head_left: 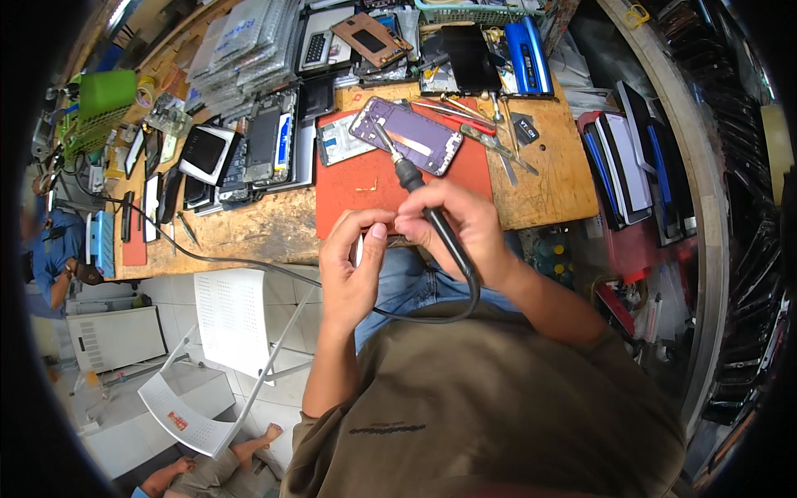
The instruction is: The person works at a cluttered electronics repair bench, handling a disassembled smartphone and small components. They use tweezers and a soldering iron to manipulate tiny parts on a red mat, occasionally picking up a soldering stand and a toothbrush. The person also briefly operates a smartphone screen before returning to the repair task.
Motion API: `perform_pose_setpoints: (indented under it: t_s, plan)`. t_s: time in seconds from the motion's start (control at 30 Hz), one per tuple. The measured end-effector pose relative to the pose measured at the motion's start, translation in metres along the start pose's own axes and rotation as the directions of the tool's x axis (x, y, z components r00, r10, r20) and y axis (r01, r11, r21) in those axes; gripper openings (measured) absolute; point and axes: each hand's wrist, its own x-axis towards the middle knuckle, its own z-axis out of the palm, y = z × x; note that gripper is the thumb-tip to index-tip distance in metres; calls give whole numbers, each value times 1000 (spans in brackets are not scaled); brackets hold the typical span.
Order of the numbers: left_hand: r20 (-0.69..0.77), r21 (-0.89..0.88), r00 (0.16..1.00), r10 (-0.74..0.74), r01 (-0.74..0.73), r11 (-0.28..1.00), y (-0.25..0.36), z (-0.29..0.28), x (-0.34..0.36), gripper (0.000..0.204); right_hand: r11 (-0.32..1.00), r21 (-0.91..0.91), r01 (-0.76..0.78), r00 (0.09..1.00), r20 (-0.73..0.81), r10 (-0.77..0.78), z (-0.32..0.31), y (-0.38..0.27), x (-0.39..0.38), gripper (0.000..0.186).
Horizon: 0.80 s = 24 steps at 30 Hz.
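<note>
My right hand [465, 224] is closed around a soldering iron [446, 235], whose tip points away from me over the phone parts. The iron's black cord loops under my wrist and runs off to the left. My left hand [351, 261] is curled around a small white object [359, 251], mostly covered by the fingers, so its kind is unclear. Thumbs and fingertips of both hands come together above the mat's near edge. On the red mat [332, 203] lie a purple phone frame [427, 135], a silver phone part [339, 143] and a small gold-coloured flex piece [366, 188].
Tweezers and red-handled pliers [457, 117] lie right of the phone frame. Opened phones [270, 137] and bubble-wrapped packs [241, 50] crowd the bench's left and back. A white chair [232, 311] stands left of me. Another person [58, 249] sits at the far left.
</note>
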Motion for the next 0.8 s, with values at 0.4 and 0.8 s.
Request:
perform_pose_setpoints:
  t_s: [0.4,0.8]
  plan:
    - [-77,548,964,255,-172,818,-14,-18,11,7,870,-452,194,980,116,-159,-24,16,17,20]
    - [-122,795,897,424,-168,583,-45,1,25,15,838,-432,333,909,385,-163,-54,20,8,48]
